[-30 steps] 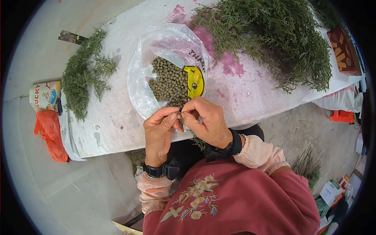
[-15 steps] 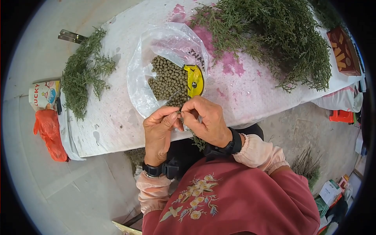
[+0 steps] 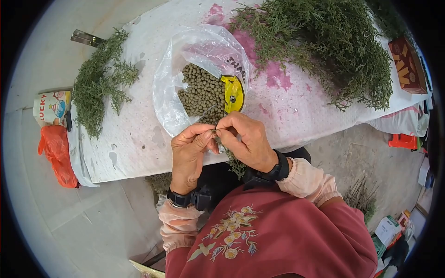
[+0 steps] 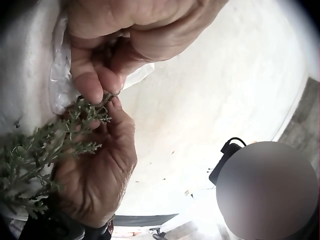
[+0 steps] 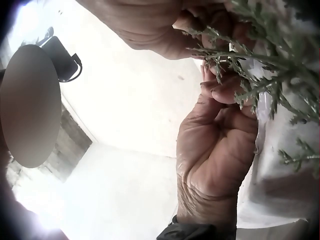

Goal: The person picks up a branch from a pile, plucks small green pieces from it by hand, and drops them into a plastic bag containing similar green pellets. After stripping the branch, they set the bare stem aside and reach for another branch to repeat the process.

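Green sprig (image 4: 47, 140) sits between both hands, just in front of the bench's near edge in the head view, leafy part hanging below the right hand (image 3: 250, 144). Fingers of the left hand (image 3: 187, 160) and right hand both clamped on the stem end, thumb and index tips meeting; exact grip point too small to tell. Just beyond the hands: clear plastic bag (image 3: 168, 102), open on top, holding brown pellets (image 3: 199, 88), with yellow packet (image 3: 233, 95) at its right side. Bag lies on bench (image 3: 301, 116), white cover, pink stains. Small greenery bunch (image 3: 92, 88) at left end, bigger greenery pile (image 3: 324, 46) at far right, brown box (image 3: 407, 65) beside it. Red plastic bag (image 3: 60, 155) off the left end.
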Action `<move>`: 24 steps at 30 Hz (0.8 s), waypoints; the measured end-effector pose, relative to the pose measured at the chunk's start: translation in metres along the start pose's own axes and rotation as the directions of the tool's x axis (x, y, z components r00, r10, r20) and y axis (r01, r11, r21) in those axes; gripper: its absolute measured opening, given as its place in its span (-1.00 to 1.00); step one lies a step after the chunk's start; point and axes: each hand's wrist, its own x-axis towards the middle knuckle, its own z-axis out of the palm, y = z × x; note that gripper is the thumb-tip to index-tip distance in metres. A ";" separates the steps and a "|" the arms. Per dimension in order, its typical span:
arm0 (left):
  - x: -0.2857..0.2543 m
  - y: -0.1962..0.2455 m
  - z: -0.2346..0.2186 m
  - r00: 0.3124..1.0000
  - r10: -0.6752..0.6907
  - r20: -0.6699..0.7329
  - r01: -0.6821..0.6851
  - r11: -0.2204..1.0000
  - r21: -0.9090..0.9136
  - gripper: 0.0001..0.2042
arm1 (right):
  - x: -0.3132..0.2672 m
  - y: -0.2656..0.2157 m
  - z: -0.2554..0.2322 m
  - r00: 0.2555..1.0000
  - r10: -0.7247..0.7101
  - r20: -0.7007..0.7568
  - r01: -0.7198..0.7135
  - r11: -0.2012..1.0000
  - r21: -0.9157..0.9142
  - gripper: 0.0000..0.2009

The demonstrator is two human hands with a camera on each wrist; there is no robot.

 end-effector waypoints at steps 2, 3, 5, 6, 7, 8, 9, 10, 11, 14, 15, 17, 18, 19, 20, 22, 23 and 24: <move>0.000 0.000 0.000 1.000 0.003 -0.001 -0.003 1.000 -0.019 -0.87 | 0.001 0.001 -0.001 1.000 -0.031 0.006 0.031 0.999 -0.022 -0.96; 0.000 0.000 0.000 1.000 0.001 0.000 -0.001 0.999 -0.035 -0.86 | 0.002 0.001 -0.001 0.999 -0.035 0.015 0.035 0.999 -0.022 -0.96; 0.000 -0.001 -0.001 1.000 0.006 -0.007 -0.006 0.998 -0.058 -0.86 | 0.003 0.001 -0.002 0.999 -0.029 0.030 0.030 0.999 -0.026 -0.97; 0.001 -0.001 -0.001 1.000 0.007 0.000 -0.007 0.997 -0.074 -0.86 | 0.003 0.001 -0.002 0.999 -0.026 0.037 0.027 0.999 -0.028 -0.97; 0.001 -0.001 -0.001 1.000 0.008 0.008 -0.007 0.996 -0.088 -0.85 | 0.004 0.001 -0.003 0.998 -0.029 0.047 0.030 0.999 -0.028 -0.97; 0.001 -0.001 -0.002 1.000 0.007 0.016 -0.005 0.995 -0.102 -0.85 | 0.003 0.000 -0.003 0.998 0.012 0.056 -0.011 1.000 -0.010 -0.97; 0.001 -0.001 -0.002 1.000 0.011 0.011 -0.010 0.994 -0.106 -0.85 | 0.002 -0.001 -0.003 0.997 0.052 0.065 -0.053 0.999 0.008 -0.96; 0.001 -0.001 -0.002 1.000 0.016 0.011 -0.015 0.994 -0.109 -0.86 | 0.002 -0.001 -0.003 0.993 0.093 0.073 -0.095 0.995 0.024 -0.96; 0.001 -0.001 -0.001 1.000 0.020 0.012 -0.018 0.993 -0.113 -0.86 | 0.002 -0.001 -0.003 0.993 0.092 0.078 -0.094 0.995 0.023 -0.96; 0.001 -0.001 -0.001 1.000 0.025 0.017 -0.023 0.993 -0.114 -0.86 | 0.002 -0.001 -0.003 0.995 0.054 0.083 -0.052 0.998 -0.019 -0.95; 0.001 -0.001 -0.002 1.000 0.025 0.017 -0.023 0.994 -0.108 -0.85 | 0.002 -0.001 -0.003 0.995 0.053 0.086 -0.051 0.998 -0.020 -0.95; 0.001 -0.001 -0.002 1.000 0.026 0.016 -0.024 0.994 -0.104 -0.84 | 0.001 -0.002 -0.002 0.994 0.081 0.078 -0.081 0.997 -0.001 -0.96; 0.001 -0.002 -0.002 1.000 0.023 0.014 -0.021 0.994 -0.109 -0.84 | 0.001 -0.002 -0.002 0.993 0.095 0.074 -0.096 0.995 0.008 -0.96; 0.001 -0.002 -0.002 1.000 0.021 0.012 -0.019 0.993 -0.113 -0.85 | 0.001 -0.002 -0.002 0.993 0.094 0.076 -0.095 0.995 0.006 -0.96; 0.002 -0.001 -0.002 1.000 0.019 0.009 -0.018 0.993 -0.117 -0.85 | 0.001 -0.003 -0.003 0.993 0.090 0.076 -0.090 0.996 -0.003 -0.96; 0.002 -0.001 -0.002 1.000 0.015 0.010 -0.014 0.993 -0.117 -0.85 | 0.002 -0.003 -0.003 0.994 0.080 0.078 -0.079 0.997 -0.021 -0.97; 0.002 -0.001 -0.003 1.000 0.008 0.012 -0.007 0.993 -0.116 -0.85 | 0.002 -0.002 -0.002 0.993 0.079 0.082 -0.077 0.997 -0.022 -0.97; 0.002 -0.001 -0.003 1.000 0.002 0.014 0.000 0.993 -0.114 -0.85 | 0.002 -0.002 -0.002 0.994 0.071 0.079 -0.069 0.997 -0.024 -0.97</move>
